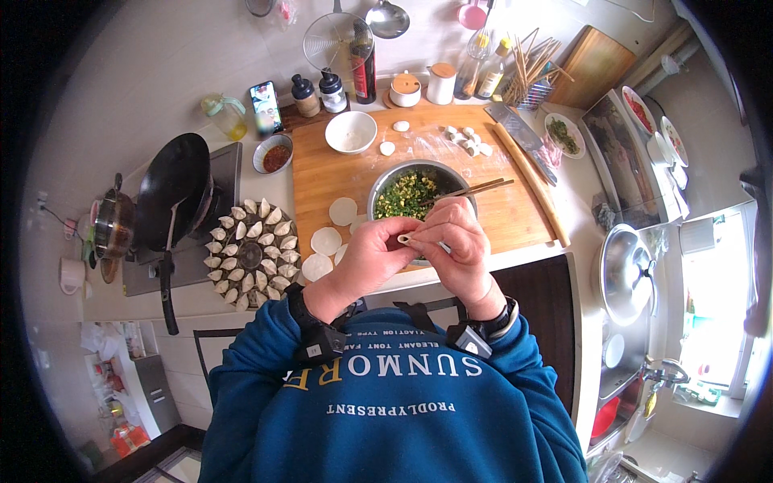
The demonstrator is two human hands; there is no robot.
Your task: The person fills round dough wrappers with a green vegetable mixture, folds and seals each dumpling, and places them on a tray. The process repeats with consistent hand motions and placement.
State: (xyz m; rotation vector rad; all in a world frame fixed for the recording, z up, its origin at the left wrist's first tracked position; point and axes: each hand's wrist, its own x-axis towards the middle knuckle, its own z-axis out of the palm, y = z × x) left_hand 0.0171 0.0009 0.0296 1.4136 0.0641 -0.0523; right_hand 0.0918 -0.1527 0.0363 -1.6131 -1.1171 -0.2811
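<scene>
My left hand (381,246) and my right hand (457,241) meet over the near rim of a metal bowl (378,181). Between their fingertips they pinch a small folded dumpling (405,239), largely covered by the fingers. Chopped greens with yellow bits (401,198) fill the bowl, and a pair of wooden chopsticks (477,188) leans out to the right. Round dough wrappers (326,241) lie on the wooden board (329,175) beside my left hand. Farther left, a round tray (250,255) bears rings of pleated dumplings (281,228).
A rolling pin (531,184) and a cleaver (520,142) lie along the board's right side. Dough pieces (470,142) and a white bowl (351,133) sit at the back. A sauce bowl (275,156), a propped phone (266,108) and a black wok (172,181) stand left.
</scene>
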